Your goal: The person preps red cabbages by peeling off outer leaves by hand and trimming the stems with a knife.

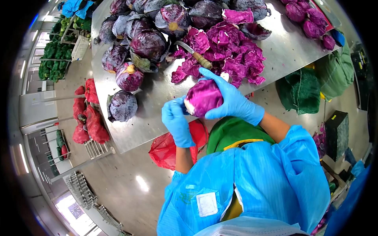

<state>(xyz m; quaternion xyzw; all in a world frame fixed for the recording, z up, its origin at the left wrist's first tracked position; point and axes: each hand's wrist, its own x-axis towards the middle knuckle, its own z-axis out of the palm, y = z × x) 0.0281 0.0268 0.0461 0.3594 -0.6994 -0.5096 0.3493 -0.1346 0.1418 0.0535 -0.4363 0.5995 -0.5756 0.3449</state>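
Observation:
A bright purple cabbage (204, 98) is between my two blue-gloved hands, above the near edge of the metal table (153, 106). My right hand (233, 100) wraps round its right side, with the fingers over the top and the thumb beneath. At its left side, my left hand (176, 120) has its fingers curled in and touches the cabbage near its pale cut end. Just beyond the cabbage, a curved knife with a wooden handle (201, 60) lies against loose purple leaves (236, 51).
Dark untrimmed cabbages (149, 45) are piled at the table's left and far side. Bright purple cabbages (315, 23) sit at the far right. A red mesh bag (165, 151) and green sacks (301, 90) are below the near edge. Red sacks (92, 122) stand at the left.

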